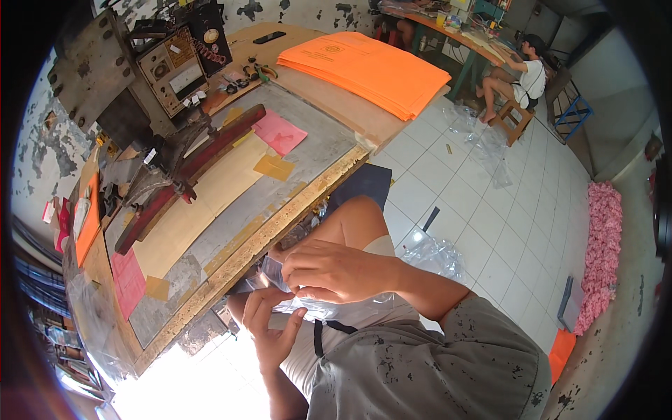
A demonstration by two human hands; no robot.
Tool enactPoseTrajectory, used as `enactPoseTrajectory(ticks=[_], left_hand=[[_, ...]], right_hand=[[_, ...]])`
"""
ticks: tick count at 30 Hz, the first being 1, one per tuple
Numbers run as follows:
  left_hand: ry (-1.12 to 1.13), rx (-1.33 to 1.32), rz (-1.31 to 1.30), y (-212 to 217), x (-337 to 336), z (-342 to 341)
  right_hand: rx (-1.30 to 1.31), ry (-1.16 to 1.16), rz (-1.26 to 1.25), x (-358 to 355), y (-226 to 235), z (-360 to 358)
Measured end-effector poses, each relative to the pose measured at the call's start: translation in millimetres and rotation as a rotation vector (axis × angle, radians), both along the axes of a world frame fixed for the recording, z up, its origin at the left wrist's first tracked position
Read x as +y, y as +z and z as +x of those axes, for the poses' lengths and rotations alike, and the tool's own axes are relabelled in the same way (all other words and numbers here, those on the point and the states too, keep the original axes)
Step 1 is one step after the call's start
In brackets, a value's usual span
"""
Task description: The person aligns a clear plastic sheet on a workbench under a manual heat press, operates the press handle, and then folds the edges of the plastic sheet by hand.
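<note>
Beside a bench [323, 140] bearing orange sheets [364, 72] and red bar [220, 148], right hand [336, 269] pinches clear plastic [271, 271]; left hand [269, 327] grip unclear

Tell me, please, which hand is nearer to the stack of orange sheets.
Right: the right hand sits below the orange stack in the picture; the left hand lies lower, farther away.

I count my two hands [273, 329] [332, 269], two pink sheets [281, 133] [128, 280], one phone [269, 37], one orange stack [364, 70] at the right edge of the bench [280, 217].
</note>
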State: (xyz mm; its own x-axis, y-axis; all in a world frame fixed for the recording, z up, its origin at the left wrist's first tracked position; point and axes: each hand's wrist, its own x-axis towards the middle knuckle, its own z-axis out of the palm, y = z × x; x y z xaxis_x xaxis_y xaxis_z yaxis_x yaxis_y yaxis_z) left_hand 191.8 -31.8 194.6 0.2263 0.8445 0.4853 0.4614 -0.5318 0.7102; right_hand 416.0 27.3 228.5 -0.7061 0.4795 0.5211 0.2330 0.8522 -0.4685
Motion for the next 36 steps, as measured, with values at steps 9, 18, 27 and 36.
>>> enactPoseTrajectory(ticks=[9,18,27,36], left_hand=[[0.057,-0.041,-0.032,-11,-4,0],[0.054,-0.062,0.040,-14,-3,-2],[0.041,-0.080,0.136,-14,-3,-3],[0.052,-0.043,0.116,-14,-6,-6]], right_hand=[[-0.017,0.006,-0.068,0,-10,0],[0.028,0.015,-0.119,-1,-14,-2],[0.105,0.040,-0.151,-3,-17,-6],[0.117,0.037,-0.168,-3,-17,-4]])
